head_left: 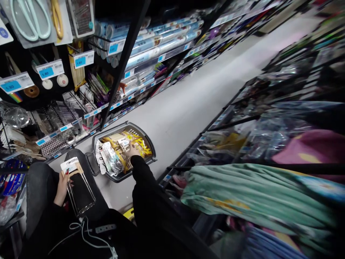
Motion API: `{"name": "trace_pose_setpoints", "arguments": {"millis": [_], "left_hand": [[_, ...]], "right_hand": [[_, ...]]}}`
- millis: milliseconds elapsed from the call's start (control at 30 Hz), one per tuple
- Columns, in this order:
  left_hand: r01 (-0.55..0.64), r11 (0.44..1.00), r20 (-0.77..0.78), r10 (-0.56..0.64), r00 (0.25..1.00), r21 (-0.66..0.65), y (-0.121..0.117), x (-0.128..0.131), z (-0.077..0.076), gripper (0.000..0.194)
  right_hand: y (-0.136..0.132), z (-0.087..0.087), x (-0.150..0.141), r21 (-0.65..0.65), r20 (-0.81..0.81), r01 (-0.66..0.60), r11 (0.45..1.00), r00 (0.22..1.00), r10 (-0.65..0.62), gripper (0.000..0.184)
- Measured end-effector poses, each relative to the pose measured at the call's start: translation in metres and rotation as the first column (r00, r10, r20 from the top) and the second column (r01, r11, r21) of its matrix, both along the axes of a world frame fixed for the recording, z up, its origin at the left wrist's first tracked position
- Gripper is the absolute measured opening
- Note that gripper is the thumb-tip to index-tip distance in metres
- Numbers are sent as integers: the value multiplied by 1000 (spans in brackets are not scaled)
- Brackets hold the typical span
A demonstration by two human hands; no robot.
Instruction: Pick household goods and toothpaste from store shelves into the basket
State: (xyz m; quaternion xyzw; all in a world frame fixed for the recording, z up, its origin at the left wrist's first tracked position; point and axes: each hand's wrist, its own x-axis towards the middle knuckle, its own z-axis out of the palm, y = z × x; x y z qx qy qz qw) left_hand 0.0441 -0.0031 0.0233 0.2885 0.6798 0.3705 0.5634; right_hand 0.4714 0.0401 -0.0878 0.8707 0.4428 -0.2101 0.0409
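Observation:
My left hand (62, 183) is closed on a metal wire frame with a pale wooden top and a white card (81, 190), resting over my dark-trousered thigh. A grey shopping basket (151, 142) stands on the floor in front of me. My right hand (132, 150) reaches into it, with its fingers closed at a white-labelled pack (124, 142); how much of the pack is in the fingers is partly hidden. Yellow packages (141, 144) lie beneath and beside it. At the basket's near left are clear packs with white cards (110, 154).
Shelves with hanging carded goods, such as scissors (32, 18), and blue-wrapped rolls (151, 43) line the left. Along the right, racks hold bagged goods and a green cloth (242, 194) that juts toward the aisle. A grey floor (183, 104) runs between. A white cable (88, 233) lies over my lap.

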Motion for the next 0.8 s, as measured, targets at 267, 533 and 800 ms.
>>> {"name": "trace_pose_setpoints", "arguments": {"millis": [267, 533, 800], "left_hand": [[3, 1000, -15, -2, 1000, 14, 1, 5, -4, 45], [21, 1000, -36, -21, 999, 18, 3, 7, -2, 45], [4, 1000, -28, -4, 1000, 15, 1, 6, -2, 46]], "right_hand": [[0, -24, 4, 7, -7, 112, 994, 994, -112, 104], [-11, -32, 13, 49, -10, 131, 990, 991, -131, 99], [-26, -35, 17, -17, 0, 150, 988, 989, -150, 97]]}}
